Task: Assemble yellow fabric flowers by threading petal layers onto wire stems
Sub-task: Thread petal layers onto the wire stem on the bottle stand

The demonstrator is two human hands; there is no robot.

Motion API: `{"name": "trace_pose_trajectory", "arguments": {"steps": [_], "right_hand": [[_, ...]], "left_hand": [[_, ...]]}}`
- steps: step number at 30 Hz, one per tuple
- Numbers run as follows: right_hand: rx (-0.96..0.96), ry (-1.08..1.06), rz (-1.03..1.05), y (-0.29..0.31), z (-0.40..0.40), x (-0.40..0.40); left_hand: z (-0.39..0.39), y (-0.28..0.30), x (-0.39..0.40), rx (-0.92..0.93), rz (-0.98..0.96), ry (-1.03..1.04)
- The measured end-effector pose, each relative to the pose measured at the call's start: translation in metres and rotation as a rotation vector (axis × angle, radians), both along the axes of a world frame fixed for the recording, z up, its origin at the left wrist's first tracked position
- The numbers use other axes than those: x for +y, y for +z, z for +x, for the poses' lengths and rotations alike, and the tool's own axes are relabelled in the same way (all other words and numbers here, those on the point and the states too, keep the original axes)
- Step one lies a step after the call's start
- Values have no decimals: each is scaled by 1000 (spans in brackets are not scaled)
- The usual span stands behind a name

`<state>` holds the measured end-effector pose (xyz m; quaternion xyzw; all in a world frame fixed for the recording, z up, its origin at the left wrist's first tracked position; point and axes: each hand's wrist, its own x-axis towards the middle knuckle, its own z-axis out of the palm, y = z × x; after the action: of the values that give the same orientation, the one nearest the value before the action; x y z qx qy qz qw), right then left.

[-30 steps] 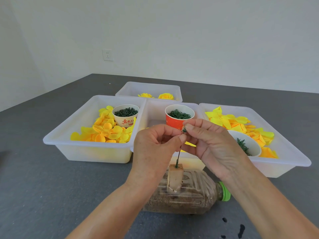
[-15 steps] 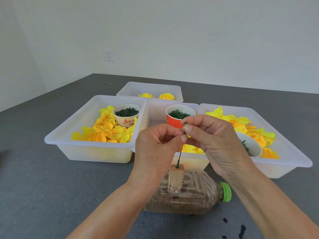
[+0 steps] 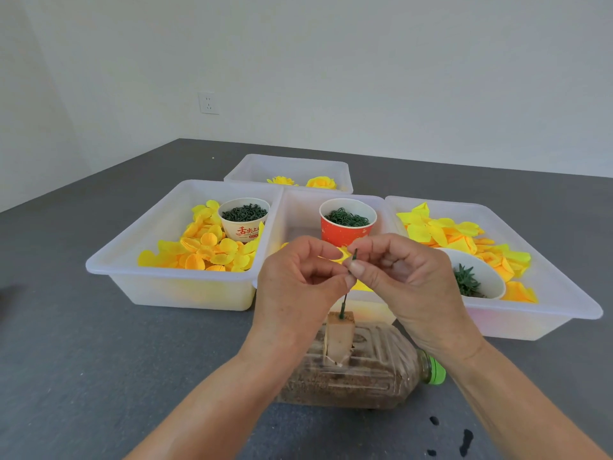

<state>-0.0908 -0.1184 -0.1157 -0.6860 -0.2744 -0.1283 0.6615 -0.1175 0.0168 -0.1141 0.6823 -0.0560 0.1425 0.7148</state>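
Four white bins (image 3: 172, 280) sat on the grey table (image 3: 99, 376): three in a row and one behind holding two finished flowers (image 3: 321, 182). The left bin held a heap of petals (image 3: 202, 250) and a cream cup (image 3: 244, 219) of dark green bits; the middle bin held a red cup (image 3: 347, 221) of green rings and a few petals; the right bin held more petals and a white bowl (image 3: 477, 277) of green leafy pieces. That made two cups and one bowl. Nearest the person lay one bottle (image 3: 361, 376) on its side, filled with something brown, green cap to the right, with one small block (image 3: 340, 336) fixed on top. One thin green stem (image 3: 345, 300) stood upright in the block, its tip showing between the two hands. The left hand (image 3: 295, 290) had its thumb and forefinger pinched around the stem just below the tip, the other fingers curled. The right hand (image 3: 408, 287) pinched the stem at the tip from the other side, thumb forward; whether it also held a small piece there was too small to tell. No petal layer was visibly on the stem, so the work looked to be at its start, readying the stem tip. The next move would likely call for freeing one hand, picking one petal layer from a bin, finding its centre hole and sliding it down over the tip while the other hand steadied the stem.
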Motion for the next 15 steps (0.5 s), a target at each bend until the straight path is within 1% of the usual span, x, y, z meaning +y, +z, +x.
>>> {"name": "trace_pose_trajectory", "arguments": {"steps": [5, 8, 11, 15], "right_hand": [[-56, -75, -63, -5, 0, 0], [-58, -118, -128, -12, -3, -3], [-57, -128, -196, -20, -6, -3], [-36, -116, -197, -25, -6, -3]], "left_hand": [[-1, 1, 3, -5, 77, -6], [-1, -2, 7, -14, 158, 42], [-1, -5, 11, 7, 157, 74], [-1, -6, 11, 31, 161, 81]]}}
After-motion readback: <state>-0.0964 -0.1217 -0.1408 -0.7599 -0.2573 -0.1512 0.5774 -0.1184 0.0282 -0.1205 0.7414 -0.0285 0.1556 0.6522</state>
